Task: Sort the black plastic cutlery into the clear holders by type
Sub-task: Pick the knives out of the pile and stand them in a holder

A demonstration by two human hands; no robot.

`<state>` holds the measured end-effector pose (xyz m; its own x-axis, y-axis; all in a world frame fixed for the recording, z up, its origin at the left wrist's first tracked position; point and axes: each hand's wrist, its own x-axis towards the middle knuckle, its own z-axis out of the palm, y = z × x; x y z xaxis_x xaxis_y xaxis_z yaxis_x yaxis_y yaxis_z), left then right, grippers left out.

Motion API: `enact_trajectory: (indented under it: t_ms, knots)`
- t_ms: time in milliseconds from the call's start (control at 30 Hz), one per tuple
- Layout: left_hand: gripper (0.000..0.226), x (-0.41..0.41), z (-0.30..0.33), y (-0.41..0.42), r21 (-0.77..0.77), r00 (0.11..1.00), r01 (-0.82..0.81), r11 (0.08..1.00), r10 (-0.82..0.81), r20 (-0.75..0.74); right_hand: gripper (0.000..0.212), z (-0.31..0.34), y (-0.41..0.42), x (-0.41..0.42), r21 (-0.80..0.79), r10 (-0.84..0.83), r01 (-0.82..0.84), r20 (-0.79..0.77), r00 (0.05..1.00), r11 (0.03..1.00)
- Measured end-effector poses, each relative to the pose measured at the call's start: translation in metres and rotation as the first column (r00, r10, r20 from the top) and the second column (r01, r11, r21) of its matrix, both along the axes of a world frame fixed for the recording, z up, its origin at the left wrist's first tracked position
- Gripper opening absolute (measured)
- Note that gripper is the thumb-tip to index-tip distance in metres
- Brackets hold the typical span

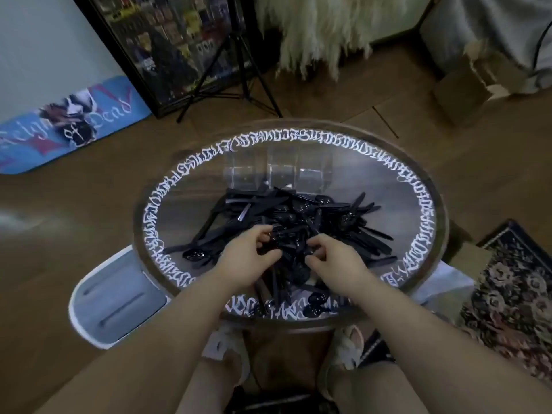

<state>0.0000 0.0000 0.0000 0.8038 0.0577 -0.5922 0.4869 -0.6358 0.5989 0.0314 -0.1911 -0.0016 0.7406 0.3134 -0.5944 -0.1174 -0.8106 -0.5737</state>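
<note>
1. Head view, the only one you've got: the whole pile of black cutlery (298,222) is heaped in the middle of the round glass table (418,186), knives, forks and spoons all tangled together.
2. The clear holders (277,171) stand in a row at the far side of the pile, just behind it. They look empty, so I'd say you're right at the start of sorting.
3. Your left hand (251,255) is at the near edge of the heap, fingers curled around what looks like a few black handles.
4. Your right hand (334,258) is just beside it, fingers bent and pinching at pieces too. Can't tell which type either hand has; it's all dark on dark.
5. Next move, my guess: pull out one type cleanly, lift it clear of the tangle, then reach over the pile to a holder without knocking it.
</note>
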Motion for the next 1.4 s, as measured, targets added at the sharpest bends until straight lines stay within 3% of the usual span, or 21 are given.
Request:
enact_trajectory:
  t_ms: [133,300,467,700,900,1067,1400]
  knots:
    - [0.060,0.013,-0.060,0.026,0.200,0.973,0.028,0.979,-0.072,0.218,0.043,-0.057,0.017,0.022,0.005,0.027,-0.028,0.155,0.988,1.000]
    - [0.054,0.026,-0.120,0.054,0.447,0.904,-0.071,0.892,-0.131,0.406,0.046,-0.110,0.045,0.048,0.044,0.094,-0.125,0.429,0.898,0.991]
    - [0.050,0.023,-0.140,0.068,0.544,0.928,-0.150,0.825,-0.073,0.366,0.042,-0.130,0.064,0.049,0.025,0.136,-0.189,0.606,0.784,0.982]
    - [0.050,-0.003,-0.144,0.081,0.533,0.962,-0.118,0.838,-0.036,0.270,0.037,-0.129,0.078,0.029,-0.097,0.218,-0.208,0.668,0.711,0.973]
    - [0.045,-0.005,-0.148,0.090,0.432,0.926,-0.155,0.889,-0.022,0.377,0.044,-0.136,0.092,0.040,-0.256,0.295,-0.149,0.763,0.575,0.955]
    - [0.041,0.003,-0.152,0.093,0.391,0.886,-0.117,0.913,-0.081,0.456,0.043,-0.148,0.096,0.046,-0.339,0.353,-0.146,0.700,0.620,0.929]
    - [0.030,0.001,-0.150,0.109,0.357,0.846,-0.129,0.925,-0.085,0.527,0.029,-0.150,0.093,0.045,-0.207,0.218,-0.093,0.736,0.640,0.974]
